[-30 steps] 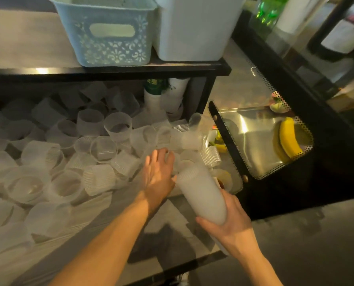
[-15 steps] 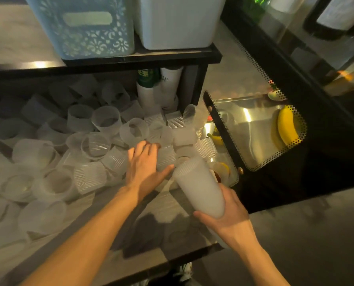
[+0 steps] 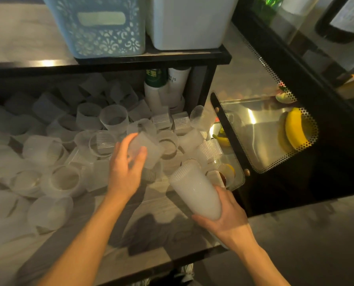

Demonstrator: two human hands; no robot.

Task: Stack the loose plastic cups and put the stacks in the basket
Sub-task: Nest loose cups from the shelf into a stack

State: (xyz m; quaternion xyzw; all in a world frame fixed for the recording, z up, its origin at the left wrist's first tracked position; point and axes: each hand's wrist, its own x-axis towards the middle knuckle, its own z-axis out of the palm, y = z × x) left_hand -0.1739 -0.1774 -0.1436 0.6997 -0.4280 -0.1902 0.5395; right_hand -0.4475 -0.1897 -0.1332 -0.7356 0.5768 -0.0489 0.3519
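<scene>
Your left hand point(image 3: 126, 168) has its fingers point(image 3: 140, 154) curled around one frosted cup point(image 3: 146, 148), the thumb on the near side and the other fingers on the far side; it seems just lifted off the pile, but the blur does not let me be sure. Your right hand point(image 3: 226, 218) is clenched around the lower end of the stack point(image 3: 194, 190), which leans with its open mouth towards the left hand.

These cups are probably very light and thin, so the wall bends if you squeeze. Take each one around the middle of the wall, with soft pressure. The frosted surface looks smooth and a little slippery. The stack is heavier and can slide apart, so support it near the bottom as you do now.

Beyond and left of your fingers, the loose cups point(image 3: 64, 178) cover the bench point(image 3: 159, 234). The blue basket point(image 3: 102, 27) stands well beyond both hands, on the shelf point(image 3: 151, 58) above the pile.
</scene>
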